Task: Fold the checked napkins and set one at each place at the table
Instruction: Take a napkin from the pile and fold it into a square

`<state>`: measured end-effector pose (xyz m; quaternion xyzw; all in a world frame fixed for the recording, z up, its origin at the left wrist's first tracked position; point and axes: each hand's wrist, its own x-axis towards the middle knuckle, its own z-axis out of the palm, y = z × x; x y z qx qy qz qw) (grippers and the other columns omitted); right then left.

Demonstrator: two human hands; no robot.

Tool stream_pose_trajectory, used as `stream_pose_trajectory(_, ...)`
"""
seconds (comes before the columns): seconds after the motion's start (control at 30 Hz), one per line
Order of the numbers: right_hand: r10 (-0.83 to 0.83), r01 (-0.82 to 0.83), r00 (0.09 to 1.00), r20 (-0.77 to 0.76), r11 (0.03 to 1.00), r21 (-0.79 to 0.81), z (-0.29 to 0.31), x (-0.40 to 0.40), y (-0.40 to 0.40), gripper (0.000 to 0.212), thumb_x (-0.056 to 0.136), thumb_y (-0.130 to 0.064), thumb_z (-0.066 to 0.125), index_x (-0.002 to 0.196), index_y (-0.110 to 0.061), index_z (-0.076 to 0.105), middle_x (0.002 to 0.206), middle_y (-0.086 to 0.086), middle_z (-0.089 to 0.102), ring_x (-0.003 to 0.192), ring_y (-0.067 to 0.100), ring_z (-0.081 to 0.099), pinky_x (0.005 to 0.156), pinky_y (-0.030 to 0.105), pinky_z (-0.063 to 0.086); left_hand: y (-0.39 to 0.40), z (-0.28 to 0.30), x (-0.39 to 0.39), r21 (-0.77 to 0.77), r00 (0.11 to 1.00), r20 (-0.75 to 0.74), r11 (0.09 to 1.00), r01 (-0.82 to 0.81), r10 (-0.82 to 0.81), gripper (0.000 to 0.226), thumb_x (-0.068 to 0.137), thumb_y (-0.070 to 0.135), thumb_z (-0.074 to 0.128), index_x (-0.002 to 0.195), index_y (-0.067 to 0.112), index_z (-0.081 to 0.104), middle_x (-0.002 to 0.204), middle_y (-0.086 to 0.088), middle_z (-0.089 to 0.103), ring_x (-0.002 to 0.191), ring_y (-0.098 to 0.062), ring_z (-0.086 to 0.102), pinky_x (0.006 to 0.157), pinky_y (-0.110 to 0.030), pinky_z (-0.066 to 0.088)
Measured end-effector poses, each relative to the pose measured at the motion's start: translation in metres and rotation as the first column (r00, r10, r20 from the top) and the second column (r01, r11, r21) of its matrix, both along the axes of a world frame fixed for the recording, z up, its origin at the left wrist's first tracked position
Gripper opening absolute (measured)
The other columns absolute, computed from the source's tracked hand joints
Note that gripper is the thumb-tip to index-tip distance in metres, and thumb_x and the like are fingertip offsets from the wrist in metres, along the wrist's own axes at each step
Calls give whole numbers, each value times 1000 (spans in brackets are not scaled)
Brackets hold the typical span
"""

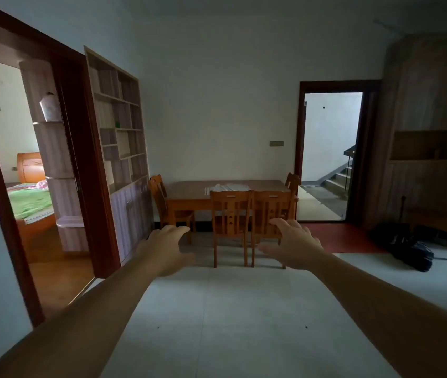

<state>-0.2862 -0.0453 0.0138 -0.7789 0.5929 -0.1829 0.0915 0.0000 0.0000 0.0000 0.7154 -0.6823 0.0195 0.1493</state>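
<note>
A wooden dining table (186, 190) stands against the far wall, some way off across the floor. A pale heap of cloth, probably the napkins (229, 187), lies on its top near the middle; the check pattern is too small to make out. Both my arms stretch out in front of me. My left hand (166, 248) and my right hand (294, 245) hover in the air with relaxed, spread fingers and hold nothing. They are far short of the table.
Two wooden chairs (230, 216) (271, 214) face the table's near side, one chair (162, 203) stands at its left end and another (292, 182) at its right end. A bookshelf (120, 132) and bedroom doorway are left; a stair doorway (328, 156) and dark bag (410, 248) right.
</note>
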Motion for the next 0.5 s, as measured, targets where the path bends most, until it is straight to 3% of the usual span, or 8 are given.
stream_pose_trajectory(0.27, -30, 30, 1000, -6, 1000, 2, -33, 10, -90, 76, 83, -71, 48, 146, -33, 28, 151, 0, 34, 135, 28, 36, 109, 50, 31, -101, -27, 1, 14, 1000, -23, 1000, -11, 12, 74, 87, 57, 56, 151, 34, 25, 157, 5, 29, 141, -22, 32, 109, -48, 34)
stream_pose_trajectory(0.4, -35, 36, 999, -29, 999, 23, -49, 32, -165, 80, 81, -74, 46, 148, -34, 25, 153, -1, 32, 137, 27, 34, 110, 50, 31, -182, -55, 23, 31, 995, -96, 1000, -6, 9, 75, 87, 54, 58, 151, 32, 26, 157, 4, 30, 138, -21, 35, 106, -41, 40)
stream_pose_trajectory(0.5, -40, 41, 998, -41, 998, 37, -54, 54, -233, 80, 82, -75, 45, 148, -34, 25, 153, -2, 31, 137, 27, 34, 110, 50, 30, -250, -69, 45, 30, 990, -138, 1000, 6, -2, 74, 87, 53, 58, 150, 30, 28, 156, 2, 32, 138, -22, 35, 107, -44, 41)
